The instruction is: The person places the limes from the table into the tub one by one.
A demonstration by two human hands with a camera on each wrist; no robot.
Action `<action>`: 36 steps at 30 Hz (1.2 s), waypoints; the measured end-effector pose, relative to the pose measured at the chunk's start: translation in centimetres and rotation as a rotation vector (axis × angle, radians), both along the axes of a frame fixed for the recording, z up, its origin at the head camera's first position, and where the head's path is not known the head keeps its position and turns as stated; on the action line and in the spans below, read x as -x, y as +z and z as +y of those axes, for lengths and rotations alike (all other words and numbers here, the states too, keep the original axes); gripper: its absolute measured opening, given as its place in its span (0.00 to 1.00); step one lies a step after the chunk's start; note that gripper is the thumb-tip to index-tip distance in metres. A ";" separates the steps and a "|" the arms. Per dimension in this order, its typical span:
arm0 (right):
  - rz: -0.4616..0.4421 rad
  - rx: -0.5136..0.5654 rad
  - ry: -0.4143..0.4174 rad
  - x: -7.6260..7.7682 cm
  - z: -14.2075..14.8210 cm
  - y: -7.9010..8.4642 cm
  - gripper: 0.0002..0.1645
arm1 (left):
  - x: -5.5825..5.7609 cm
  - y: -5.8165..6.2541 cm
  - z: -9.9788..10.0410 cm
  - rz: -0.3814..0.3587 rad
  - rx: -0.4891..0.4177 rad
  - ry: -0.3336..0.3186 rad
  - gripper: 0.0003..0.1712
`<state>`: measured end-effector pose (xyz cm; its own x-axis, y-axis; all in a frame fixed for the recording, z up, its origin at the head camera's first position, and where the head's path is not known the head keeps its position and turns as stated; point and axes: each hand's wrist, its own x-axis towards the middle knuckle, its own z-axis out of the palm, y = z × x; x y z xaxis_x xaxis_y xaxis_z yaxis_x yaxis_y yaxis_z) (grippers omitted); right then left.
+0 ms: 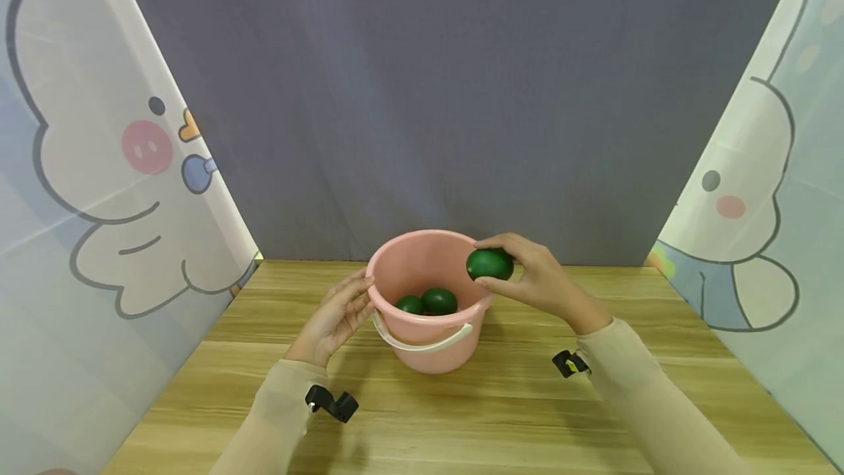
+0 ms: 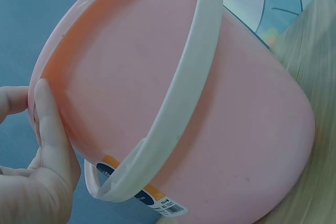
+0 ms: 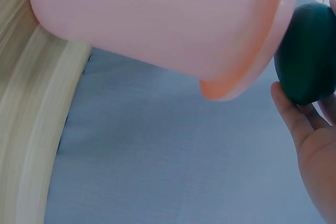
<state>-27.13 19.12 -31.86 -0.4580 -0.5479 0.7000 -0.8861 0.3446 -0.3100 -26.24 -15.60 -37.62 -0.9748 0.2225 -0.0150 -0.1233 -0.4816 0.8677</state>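
A pink bucket [image 1: 431,347] stands upright on the table, its white handle [image 1: 422,347] hanging down at the front. Inside it lie two dark green avocados [image 1: 439,302], one partly behind the other. On the left, my left hand [image 1: 336,319] grips the bucket's rim; the left wrist view shows the thumb [image 2: 50,124] against the rim's outer side. Over the right edge of the rim, my right hand [image 1: 530,277] holds another avocado [image 1: 490,264] between thumb and fingers. In the right wrist view this avocado [image 3: 307,53] appears beside the rim.
The wood-grain table [image 1: 527,416] extends around the bucket. Behind it hangs a grey cloth [image 1: 422,94], and cartoon-printed sheets [image 1: 66,255] flank both sides. A small black mount [image 1: 332,403] is on the left wrist, another [image 1: 571,363] on the right.
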 end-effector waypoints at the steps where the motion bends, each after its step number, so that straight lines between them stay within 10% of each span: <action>1: -0.003 0.002 0.001 0.1 -0.1 -0.1 0.33 | 0.0 0.0 0.0 0.001 -0.001 -0.001 0.30; 36: -0.111 -0.021 -0.002 0.6 -2.6 -0.4 0.30 | 0.0 -0.1 0.0 -0.004 -0.011 -0.007 0.29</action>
